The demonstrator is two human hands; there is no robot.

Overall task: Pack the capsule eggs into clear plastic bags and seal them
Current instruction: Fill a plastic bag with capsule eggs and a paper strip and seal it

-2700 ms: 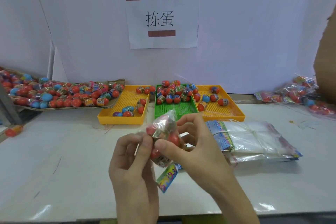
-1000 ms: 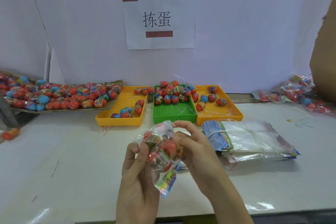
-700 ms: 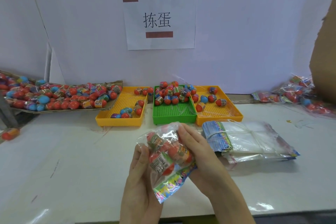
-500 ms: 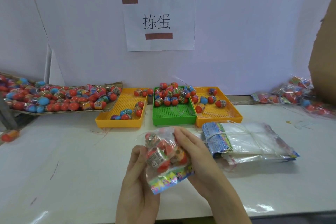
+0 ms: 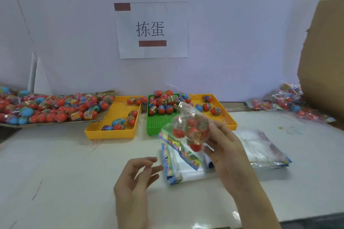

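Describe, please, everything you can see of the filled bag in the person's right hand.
The filled bag is clear, crinkled plastic with a colourful printed strip along its lower edge. Several capsule eggs, mostly red, are bunched inside. It is tilted, off the table, in front of the green tray. Only the right hand grips it. Whether it is sealed cannot be told.

Looked like a small packing workshop: white bench with sorting trays of capsule eggs, stacked clear bags, paper station sign on the wall.
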